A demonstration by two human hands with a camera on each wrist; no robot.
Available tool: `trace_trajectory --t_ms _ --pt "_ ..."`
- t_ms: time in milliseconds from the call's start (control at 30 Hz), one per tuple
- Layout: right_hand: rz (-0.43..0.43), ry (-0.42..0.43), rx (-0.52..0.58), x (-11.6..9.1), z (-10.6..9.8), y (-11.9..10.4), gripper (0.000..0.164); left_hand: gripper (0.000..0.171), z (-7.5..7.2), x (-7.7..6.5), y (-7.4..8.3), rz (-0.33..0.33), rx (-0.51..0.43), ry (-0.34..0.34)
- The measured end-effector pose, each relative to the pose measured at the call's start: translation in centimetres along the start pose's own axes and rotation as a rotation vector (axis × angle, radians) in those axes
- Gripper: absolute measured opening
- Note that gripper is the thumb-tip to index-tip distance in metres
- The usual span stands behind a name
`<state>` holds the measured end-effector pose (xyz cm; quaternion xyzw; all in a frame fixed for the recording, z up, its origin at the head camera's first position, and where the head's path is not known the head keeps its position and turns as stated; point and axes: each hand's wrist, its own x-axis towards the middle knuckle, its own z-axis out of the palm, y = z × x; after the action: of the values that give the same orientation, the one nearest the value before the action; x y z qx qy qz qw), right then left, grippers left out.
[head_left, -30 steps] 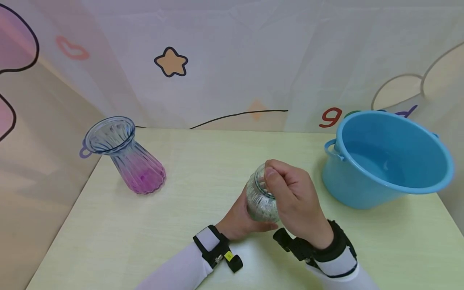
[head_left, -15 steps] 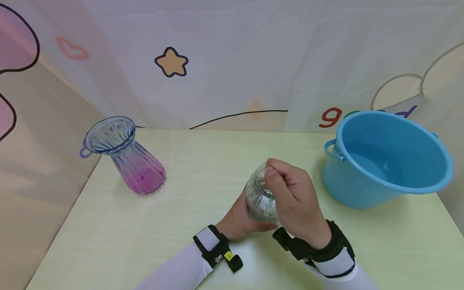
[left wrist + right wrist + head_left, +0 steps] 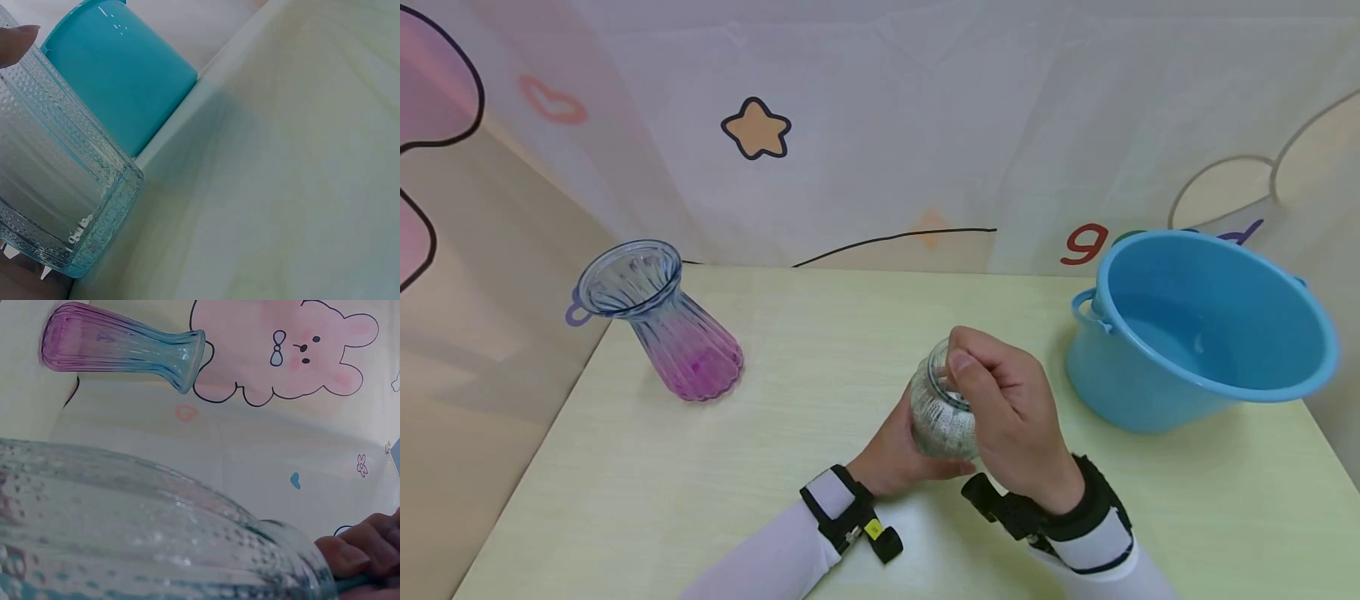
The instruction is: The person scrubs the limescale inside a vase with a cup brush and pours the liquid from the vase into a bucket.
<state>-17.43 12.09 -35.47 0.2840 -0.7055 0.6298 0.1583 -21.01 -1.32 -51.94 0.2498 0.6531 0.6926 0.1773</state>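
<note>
In the head view my left hand (image 3: pixel 898 454) grips a clear embossed glass jar (image 3: pixel 936 421) low on its side. The left wrist view shows the jar's dotted wall (image 3: pixel 69 144) tilted, with a fingertip against it. My right hand (image 3: pixel 1011 408) is a curled fist at the jar's mouth and hides part of the rim. Beyond the rim, in the right wrist view, the curled fingers (image 3: pixel 369 547) close on a slender teal thing (image 3: pixel 356 584). Most of it is hidden, so I cannot tell its kind.
A blue bucket (image 3: pixel 1142 367) with side handles stands at the right of the pale table (image 3: pixel 820 358). A ribbed pink-and-blue glass vase (image 3: pixel 692 350) stands at the left. Behind the table hangs a printed cloth (image 3: pixel 880 108).
My right fist shifts very slightly at the jar's mouth. The left hand, jar, vase and bucket stay in place.
</note>
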Motion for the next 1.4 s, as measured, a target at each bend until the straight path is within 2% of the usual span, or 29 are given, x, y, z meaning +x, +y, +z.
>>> trace_trajectory --t_ms 267,533,800,1033,1200,1400 --pt "0.001 -0.050 0.062 0.0 -0.5 0.0 0.032 0.111 0.1 0.1 0.1 0.004 0.004 -0.010" --pt "0.056 -0.082 0.032 0.1 -0.7 -0.1 0.036 0.111 0.0 0.0 0.1 0.004 0.009 -0.004" --pt "0.070 -0.068 -0.013 0.1 -0.7 -0.1 0.035 0.110 0.1 0.0 0.2 0.010 0.002 -0.005" --pt "0.021 -0.045 -0.021 0.1 -0.6 -0.2 0.035 0.111 0.1 0.1 0.1 0.019 -0.004 0.000" --pt "-0.005 -0.020 0.048 0.0 -1.0 -0.5 0.032 0.112 0.1 0.1 0.1 0.011 -0.003 0.000" --pt "-0.067 0.017 0.153 -0.1 -1.4 -0.7 0.031 0.111 0.1 0.2 0.2 0.034 -0.018 0.007"
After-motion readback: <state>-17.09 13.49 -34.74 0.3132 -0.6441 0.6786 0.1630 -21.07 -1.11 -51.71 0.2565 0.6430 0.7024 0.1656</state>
